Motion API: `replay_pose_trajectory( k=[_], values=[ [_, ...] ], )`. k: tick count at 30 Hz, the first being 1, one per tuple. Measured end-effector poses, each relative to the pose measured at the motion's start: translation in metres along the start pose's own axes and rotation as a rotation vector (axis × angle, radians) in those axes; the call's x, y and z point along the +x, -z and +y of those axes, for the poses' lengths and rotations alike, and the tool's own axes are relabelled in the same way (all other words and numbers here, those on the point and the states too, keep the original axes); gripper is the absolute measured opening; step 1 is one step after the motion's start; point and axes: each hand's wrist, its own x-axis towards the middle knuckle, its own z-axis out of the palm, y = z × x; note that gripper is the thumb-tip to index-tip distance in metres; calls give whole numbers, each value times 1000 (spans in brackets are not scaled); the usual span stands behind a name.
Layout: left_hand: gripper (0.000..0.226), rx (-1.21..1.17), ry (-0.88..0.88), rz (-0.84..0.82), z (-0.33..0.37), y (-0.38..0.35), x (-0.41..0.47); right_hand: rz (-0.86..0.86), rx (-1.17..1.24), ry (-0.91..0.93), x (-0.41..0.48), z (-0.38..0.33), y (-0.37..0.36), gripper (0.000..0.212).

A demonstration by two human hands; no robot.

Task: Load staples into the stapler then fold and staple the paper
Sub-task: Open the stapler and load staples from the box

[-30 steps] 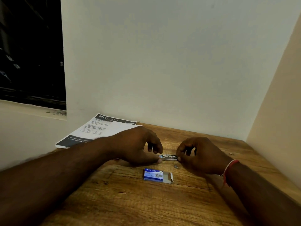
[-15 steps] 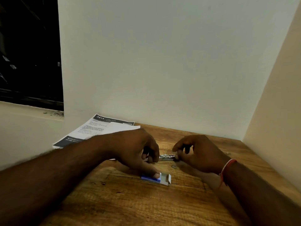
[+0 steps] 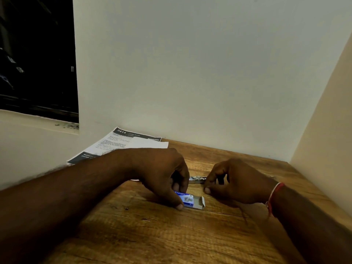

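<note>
Pale plaster walls corner a grained wooden table [image 3: 152, 235]. On it the left hand [image 3: 162, 172] grips a small blue cardboard staple box [image 3: 190, 201], thumb on its near edge and fingers curled over the far one. The box's long axis runs left to right, and its open flap end points right, away from the grip. Just beyond the box lies the slim, shiny metal stapler [image 3: 197, 179], also lengthwise left to right between the hands. The right hand [image 3: 238, 181], a red thread [image 3: 274, 195] at its wrist, pinches the stapler's right end with curled fingers. Printed paper [image 3: 118, 143] lies flat behind the left wrist.
</note>
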Motion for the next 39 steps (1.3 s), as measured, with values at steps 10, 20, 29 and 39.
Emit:
replay_pose_trajectory(
  k=[10, 20, 29, 39],
  values=[
    [32, -9, 0, 59, -1, -1, 0, -36, 147, 103, -1, -24, -6, 6],
    [39, -56, -5, 19, -3, 3, -2, -43, 268, -104, -3, -19, 7, 8],
    [42, -77, -46, 44, -7, 4, -3, -292, 514, -267, -3, -21, 2, 12],
    [43, -113, -49, 105, -5, -1, -4, -219, 550, -372, 2, -30, -4, 17]
  ],
)
